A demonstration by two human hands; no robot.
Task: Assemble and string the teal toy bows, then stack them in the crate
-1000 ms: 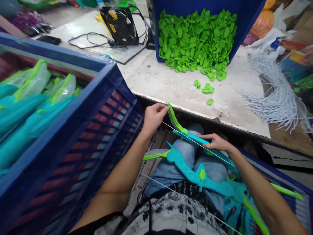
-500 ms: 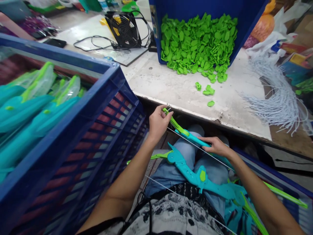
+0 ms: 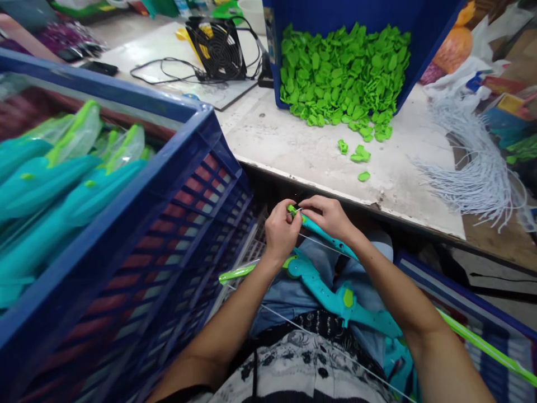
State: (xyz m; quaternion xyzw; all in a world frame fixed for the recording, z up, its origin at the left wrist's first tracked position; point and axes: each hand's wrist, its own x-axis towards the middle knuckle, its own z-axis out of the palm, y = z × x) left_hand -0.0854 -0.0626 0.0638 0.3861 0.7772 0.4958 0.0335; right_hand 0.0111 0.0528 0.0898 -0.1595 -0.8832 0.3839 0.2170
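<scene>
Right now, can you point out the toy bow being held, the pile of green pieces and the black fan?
toy bow [image 3: 325, 238], head view, teal limb.
pile of green pieces [image 3: 344, 73], head view, middle of heap.
black fan [image 3: 218, 50], head view, grille.

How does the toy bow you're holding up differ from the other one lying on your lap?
The held bow is raised, its green tip pinched between the left hand and right hand; the lap bow lies flat on the thighs, untouched. The held bow's tip points toward the table; the lap bow's green tip sticks out toward the blue crate. Both are teal with green tips and a white string.
</scene>
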